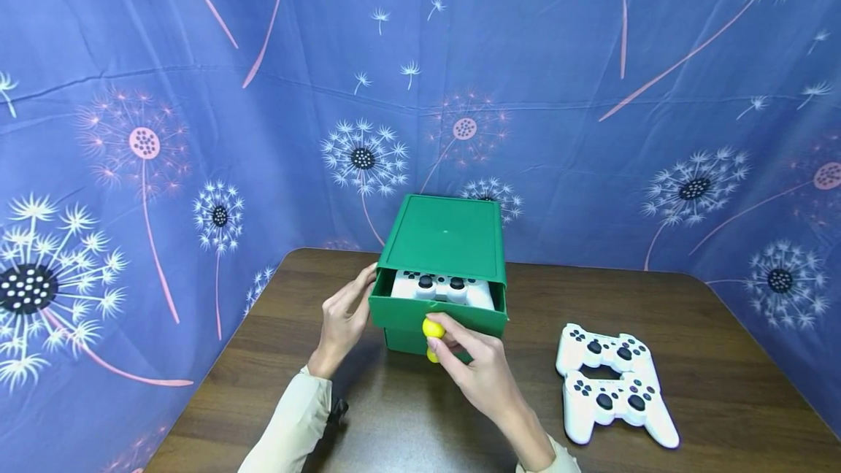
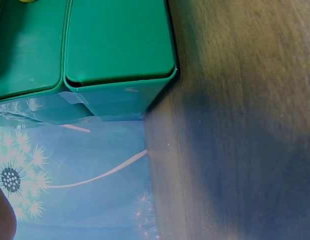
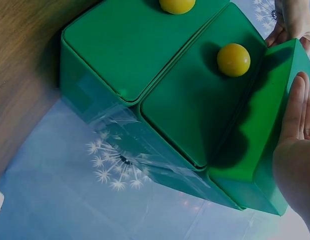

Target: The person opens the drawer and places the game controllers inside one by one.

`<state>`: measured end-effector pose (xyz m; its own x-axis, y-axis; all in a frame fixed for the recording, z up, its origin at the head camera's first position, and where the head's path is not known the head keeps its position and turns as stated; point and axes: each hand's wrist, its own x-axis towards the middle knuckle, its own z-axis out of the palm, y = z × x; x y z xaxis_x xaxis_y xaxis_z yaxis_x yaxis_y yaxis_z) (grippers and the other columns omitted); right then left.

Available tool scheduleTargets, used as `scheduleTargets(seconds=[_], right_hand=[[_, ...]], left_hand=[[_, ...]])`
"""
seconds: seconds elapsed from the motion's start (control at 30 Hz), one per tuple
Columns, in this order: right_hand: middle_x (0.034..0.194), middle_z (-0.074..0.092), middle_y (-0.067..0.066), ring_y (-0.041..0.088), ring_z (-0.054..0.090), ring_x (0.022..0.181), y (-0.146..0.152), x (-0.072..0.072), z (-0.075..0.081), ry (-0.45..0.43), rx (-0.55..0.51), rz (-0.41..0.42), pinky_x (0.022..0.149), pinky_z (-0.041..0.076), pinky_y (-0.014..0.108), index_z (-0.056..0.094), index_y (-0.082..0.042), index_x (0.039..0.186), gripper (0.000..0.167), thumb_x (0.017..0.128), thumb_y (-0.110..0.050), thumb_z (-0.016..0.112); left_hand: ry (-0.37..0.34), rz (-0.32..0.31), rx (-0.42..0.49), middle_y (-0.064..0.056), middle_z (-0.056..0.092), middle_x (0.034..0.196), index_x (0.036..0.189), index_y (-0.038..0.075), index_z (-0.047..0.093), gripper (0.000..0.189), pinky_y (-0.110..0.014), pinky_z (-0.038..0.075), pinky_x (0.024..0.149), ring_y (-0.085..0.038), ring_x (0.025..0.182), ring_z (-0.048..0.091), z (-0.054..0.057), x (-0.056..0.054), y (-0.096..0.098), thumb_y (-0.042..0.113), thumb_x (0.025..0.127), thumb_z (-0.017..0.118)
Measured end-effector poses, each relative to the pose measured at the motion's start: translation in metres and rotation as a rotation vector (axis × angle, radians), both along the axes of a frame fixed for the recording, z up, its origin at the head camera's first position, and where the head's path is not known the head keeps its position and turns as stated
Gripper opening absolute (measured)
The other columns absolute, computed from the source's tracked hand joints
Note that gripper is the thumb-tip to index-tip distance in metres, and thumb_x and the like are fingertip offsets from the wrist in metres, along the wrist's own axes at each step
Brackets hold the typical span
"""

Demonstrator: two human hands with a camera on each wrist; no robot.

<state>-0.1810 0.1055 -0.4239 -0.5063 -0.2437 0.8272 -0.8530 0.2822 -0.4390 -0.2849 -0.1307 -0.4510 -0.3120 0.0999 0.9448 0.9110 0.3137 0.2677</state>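
Note:
A green drawer box (image 1: pixel 443 236) stands on the table with its top drawer (image 1: pixel 401 310) pulled partway out. Inside that drawer lies a white game controller (image 1: pixel 442 287), partly hidden under the box top. My right hand (image 1: pixel 476 367) pinches the top drawer's yellow knob (image 1: pixel 433 328) between thumb and fingers. My left hand (image 1: pixel 344 320) rests against the box's left side, its fingertips partly hidden. The right wrist view shows the lower drawers shut, with yellow knobs such as the middle one (image 3: pixel 233 60). Only a sliver of left hand (image 2: pixel 2 217) enters the left wrist view.
Two more white game controllers lie on the brown wooden table (image 1: pixel 263 385) to the right, a rear controller (image 1: pixel 601 351) and a front controller (image 1: pixel 617 404), close together. Behind the table hangs a blue dandelion-print cloth (image 1: pixel 558 166). A small black object (image 1: pixel 338 410) sits by my left sleeve.

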Motion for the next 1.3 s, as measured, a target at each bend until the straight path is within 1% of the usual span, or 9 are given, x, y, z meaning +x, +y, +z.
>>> scheduleTargets(seconds=[0.1,0.33,0.57,0.77,0.9,0.97,1.07,1.2,1.3], right_hand=[[0.087,0.075,0.008,0.016,0.073,0.071,0.0,-0.003,-0.001,0.009,0.0,-0.006,0.065,0.061,0.018,0.069,0.004,0.125,0.046,0.082,0.017,0.078],[0.088,0.076,0.006,0.014,0.072,0.072,0.002,-0.006,0.001,-0.029,0.0,-0.01,0.066,0.061,0.019,0.069,0.003,0.126,0.044,0.085,0.015,0.077],[0.086,0.075,0.004,0.013,0.072,0.071,0.003,-0.009,0.003,-0.033,0.0,-0.013,0.067,0.061,0.019,0.07,0.002,0.126,0.042,0.086,0.013,0.078],[0.084,0.074,0.006,0.013,0.071,0.07,0.002,-0.013,0.003,-0.008,-0.01,-0.002,0.067,0.061,0.019,0.069,0.003,0.125,0.043,0.084,0.014,0.078],[0.083,0.074,0.004,0.013,0.071,0.07,0.003,-0.018,0.002,-0.018,-0.009,-0.004,0.066,0.061,0.019,0.07,0.003,0.125,0.042,0.085,0.014,0.077],[0.083,0.074,0.004,0.013,0.071,0.071,0.004,-0.02,0.002,-0.024,-0.003,-0.007,0.066,0.061,0.018,0.07,0.002,0.124,0.042,0.085,0.013,0.077],[0.084,0.074,0.004,0.013,0.072,0.073,0.005,-0.024,0.003,-0.034,0.004,-0.012,0.067,0.061,0.018,0.07,0.001,0.125,0.041,0.087,0.013,0.076],[0.084,0.074,0.006,0.014,0.072,0.071,0.006,-0.027,0.002,-0.016,0.002,-0.011,0.066,0.061,0.019,0.069,0.003,0.125,0.041,0.086,0.015,0.076],[0.084,0.075,0.005,0.015,0.072,0.071,0.006,-0.03,0.001,-0.012,-0.009,-0.009,0.066,0.061,0.019,0.07,0.003,0.124,0.041,0.085,0.015,0.076]], left_hand=[[0.001,0.002,0.004,-0.02,0.07,0.125,0.133,-0.008,0.066,0.044,-0.029,0.059,0.094,-0.035,0.102,0.073,0.0,0.0,0.0,-0.018,0.091,0.068],[0.011,-0.003,0.017,-0.021,0.071,0.124,0.132,-0.008,0.067,0.032,-0.03,0.059,0.093,-0.035,0.1,0.074,0.001,0.0,0.002,-0.006,0.099,0.065],[0.006,-0.016,0.02,-0.021,0.072,0.122,0.131,-0.012,0.065,0.038,-0.03,0.059,0.093,-0.033,0.103,0.074,0.0,-0.001,0.002,-0.015,0.093,0.066],[0.004,-0.016,0.02,-0.021,0.072,0.121,0.132,-0.011,0.065,0.033,-0.029,0.059,0.093,-0.033,0.103,0.074,-0.001,-0.002,0.001,0.011,0.107,0.061],[0.0,-0.006,0.015,-0.02,0.072,0.121,0.132,-0.009,0.066,0.037,-0.028,0.059,0.093,-0.033,0.102,0.074,-0.001,-0.002,0.001,0.019,0.109,0.058],[-0.003,-0.004,0.014,-0.02,0.073,0.12,0.132,-0.009,0.066,0.035,-0.028,0.059,0.093,-0.034,0.102,0.074,-0.001,-0.001,0.001,0.015,0.108,0.06],[0.0,0.001,0.016,-0.02,0.073,0.12,0.133,-0.008,0.066,0.033,-0.028,0.059,0.093,-0.035,0.101,0.074,0.0,0.0,0.001,-0.001,0.101,0.066],[0.001,0.0,0.018,-0.02,0.073,0.12,0.133,-0.008,0.066,0.05,-0.028,0.059,0.092,-0.036,0.101,0.074,0.0,0.0,0.001,-0.021,0.086,0.07],[0.0,-0.002,0.018,-0.02,0.073,0.119,0.133,-0.008,0.066,0.054,-0.027,0.06,0.091,-0.033,0.102,0.074,0.0,0.0,0.001,-0.024,0.082,0.07]])
